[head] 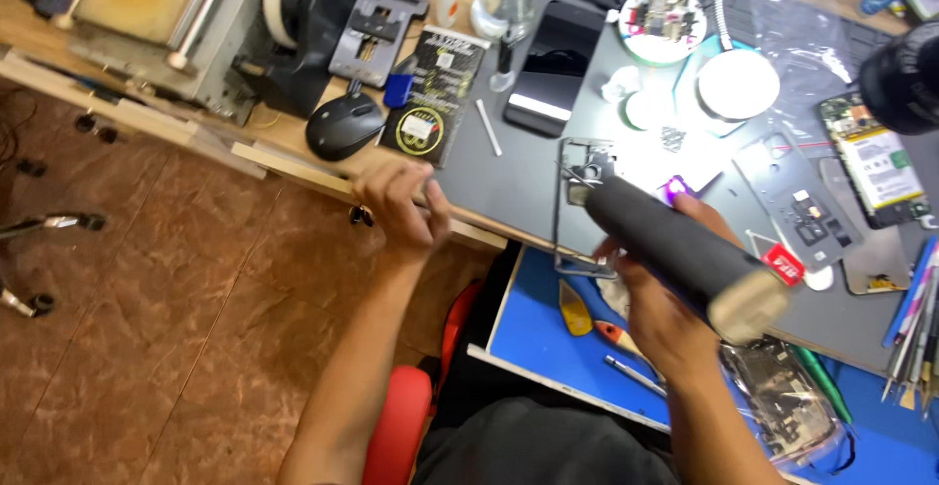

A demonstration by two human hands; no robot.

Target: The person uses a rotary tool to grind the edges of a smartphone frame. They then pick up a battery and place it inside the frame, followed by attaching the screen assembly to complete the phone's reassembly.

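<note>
Right hand closed round black cylindrical tool over worktop's front edge, tip at thin phone frame — frame likely light, bendy, best held by rails. Left hand curled on front edge — holding nothing.

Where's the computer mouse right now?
The black mouse sits on the wooden bench, upper left of centre, just left of the black booklet and above the left hand.
</note>
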